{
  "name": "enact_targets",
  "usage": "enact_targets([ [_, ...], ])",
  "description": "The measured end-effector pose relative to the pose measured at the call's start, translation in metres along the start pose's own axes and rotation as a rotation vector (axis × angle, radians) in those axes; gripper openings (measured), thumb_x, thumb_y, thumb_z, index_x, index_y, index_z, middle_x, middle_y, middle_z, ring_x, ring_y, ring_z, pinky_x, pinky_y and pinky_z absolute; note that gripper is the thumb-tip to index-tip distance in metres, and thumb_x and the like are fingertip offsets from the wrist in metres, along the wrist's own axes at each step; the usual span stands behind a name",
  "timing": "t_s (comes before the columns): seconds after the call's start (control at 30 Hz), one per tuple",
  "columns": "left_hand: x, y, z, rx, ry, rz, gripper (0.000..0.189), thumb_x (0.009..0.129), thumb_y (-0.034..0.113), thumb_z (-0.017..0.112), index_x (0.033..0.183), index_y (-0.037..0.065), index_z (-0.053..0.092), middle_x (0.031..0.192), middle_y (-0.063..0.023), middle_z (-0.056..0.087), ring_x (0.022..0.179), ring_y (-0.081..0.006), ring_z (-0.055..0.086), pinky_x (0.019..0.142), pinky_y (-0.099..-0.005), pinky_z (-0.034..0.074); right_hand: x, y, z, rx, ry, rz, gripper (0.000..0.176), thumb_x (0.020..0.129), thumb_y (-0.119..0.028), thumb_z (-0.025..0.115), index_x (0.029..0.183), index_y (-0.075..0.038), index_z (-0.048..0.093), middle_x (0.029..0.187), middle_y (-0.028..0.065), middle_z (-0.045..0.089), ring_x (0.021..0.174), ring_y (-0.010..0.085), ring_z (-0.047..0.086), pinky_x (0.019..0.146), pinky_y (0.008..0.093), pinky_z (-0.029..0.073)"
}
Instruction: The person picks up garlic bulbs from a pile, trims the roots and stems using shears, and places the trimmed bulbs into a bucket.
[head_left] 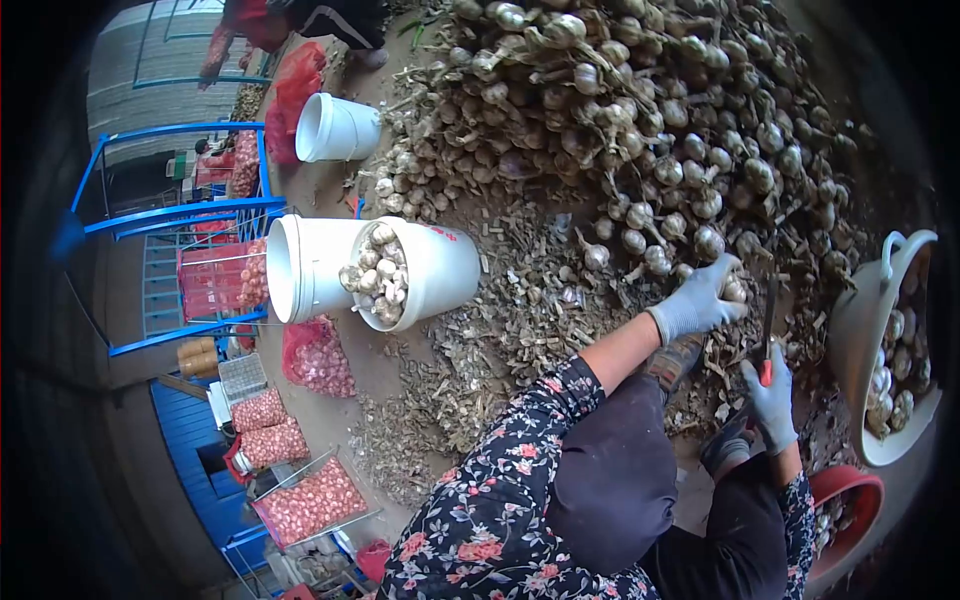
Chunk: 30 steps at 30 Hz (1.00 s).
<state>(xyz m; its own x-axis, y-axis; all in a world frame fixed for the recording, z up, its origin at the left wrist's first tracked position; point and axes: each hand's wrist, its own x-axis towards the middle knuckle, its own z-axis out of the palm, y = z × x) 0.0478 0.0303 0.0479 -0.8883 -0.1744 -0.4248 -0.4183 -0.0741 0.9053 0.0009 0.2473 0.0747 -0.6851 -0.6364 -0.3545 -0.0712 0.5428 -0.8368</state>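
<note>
My left hand [698, 300], in a pale glove, is closed around a garlic bulb [735, 289] at the edge of a large heap of garlic [640, 130]. My right hand [771, 400], also gloved, grips a tool with a red handle [766, 373] and a long dark blade. The blade points toward the heap, a short way from the bulb and apart from it. Dry stalks and peelings [490, 340] lie on the ground about my shoes.
White buckets stand at the left, one holding garlic [435, 275], one behind it [330, 140]. A white tub [860, 340] and a red basin [865, 490] hold garlic at the right. Filled net bags [312, 500] and blue frames [190, 208] are farther left. Another person [335, 22] is at the top.
</note>
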Motion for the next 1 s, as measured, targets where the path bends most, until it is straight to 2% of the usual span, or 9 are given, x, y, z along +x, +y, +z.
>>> enact_targets([
  [0.13,-0.010,0.013,-0.004,0.139,-0.059,0.043,0.062,0.074,0.012,0.076,0.121,-0.003,0.038,0.084,-0.0017,0.060,0.077,-0.0078,0.056,0.074,-0.0255,0.049,0.013,-0.007,-0.005,0.188,-0.061,0.090,0.027,0.085,-0.017,0.065,0.104,-0.003,0.054,0.083,0.0002,0.055,0.077,0.0089,0.049,0.067,0.0261,0.042],
  [0.3,-0.018,0.010,0.002,0.402,-0.232,0.185,0.058,0.066,0.036,0.081,0.106,0.000,0.058,0.090,-0.0228,0.065,0.088,-0.0367,0.065,0.076,-0.0391,0.050,0.023,-0.042,-0.003,0.450,-0.058,0.170,0.017,0.088,-0.019,0.062,0.096,-0.005,0.055,0.080,-0.0026,0.054,0.068,0.0046,0.047,0.058,0.0211,0.040],
  [0.47,-0.022,0.012,0.001,0.370,-0.271,0.226,0.066,0.065,0.035,0.080,0.116,0.001,0.055,0.098,-0.0214,0.065,0.095,-0.0349,0.064,0.080,-0.0398,0.050,0.021,-0.054,-0.004,0.610,-0.209,0.390,0.015,0.089,-0.020,0.063,0.090,-0.006,0.058,0.072,-0.0043,0.055,0.061,0.0043,0.051,0.053,0.0211,0.043],
  [0.63,-0.024,0.016,0.004,-0.111,-0.272,0.344,0.046,0.081,0.016,0.069,0.121,0.001,0.051,0.093,-0.0024,0.065,0.084,-0.0144,0.062,0.076,-0.0285,0.049,0.024,-0.058,-0.007,0.687,-0.087,0.354,0.022,0.087,-0.023,0.063,0.098,-0.004,0.060,0.074,-0.0019,0.056,0.059,0.0071,0.053,0.046,0.0246,0.047],
  [0.73,-0.029,0.019,-0.011,-0.340,-0.234,-0.054,0.023,0.090,0.010,0.058,0.111,0.002,0.058,0.084,0.0044,0.058,0.075,-0.0022,0.052,0.067,-0.0205,0.045,0.024,-0.043,-0.012,0.687,-0.027,0.249,0.025,0.086,-0.022,0.062,0.103,-0.004,0.059,0.078,-0.0002,0.058,0.060,0.0074,0.053,0.047,0.0244,0.047],
  [0.8,-0.026,0.008,-0.026,0.638,-0.192,0.150,0.028,0.084,0.025,0.063,0.106,0.008,0.063,0.093,-0.0101,0.064,0.085,-0.0214,0.062,0.073,-0.0382,0.049,0.024,-0.037,-0.013,0.702,-0.049,0.279,0.030,0.084,-0.021,0.063,0.107,-0.004,0.057,0.083,0.0005,0.058,0.061,0.0068,0.052,0.046,0.0233,0.046],
  [0.87,-0.039,0.032,-0.017,1.459,0.022,-0.063,0.051,0.070,0.030,0.070,0.114,0.008,0.057,0.116,-0.0189,0.051,0.111,-0.0408,0.048,0.079,-0.0560,0.045,0.025,-0.035,-0.017,0.560,0.000,0.268,0.034,0.083,-0.022,0.066,0.110,-0.003,0.056,0.084,0.0009,0.057,0.066,0.0089,0.053,0.057,0.0254,0.047],
  [0.93,-0.039,0.055,-0.019,1.202,0.164,0.177,0.073,0.061,0.021,0.074,0.125,0.004,0.044,0.112,-0.0195,0.045,0.107,-0.0409,0.049,0.082,-0.0487,0.046,0.030,-0.014,-0.019,0.270,-0.010,0.140,0.050,0.078,-0.026,0.071,0.116,0.002,0.053,0.102,0.0085,0.062,0.094,0.0191,0.057,0.085,0.0319,0.044],
  [1.0,-0.035,0.062,-0.012,0.916,0.057,0.301,0.079,0.065,0.016,0.073,0.133,0.001,0.037,0.124,-0.0230,0.043,0.116,-0.0404,0.046,0.094,-0.0425,0.044,0.034,-0.015,-0.012,0.164,0.070,-0.047,0.066,0.075,-0.033,0.074,0.125,0.002,0.050,0.114,0.0172,0.061,0.107,0.0260,0.057,0.092,0.0363,0.043],
])
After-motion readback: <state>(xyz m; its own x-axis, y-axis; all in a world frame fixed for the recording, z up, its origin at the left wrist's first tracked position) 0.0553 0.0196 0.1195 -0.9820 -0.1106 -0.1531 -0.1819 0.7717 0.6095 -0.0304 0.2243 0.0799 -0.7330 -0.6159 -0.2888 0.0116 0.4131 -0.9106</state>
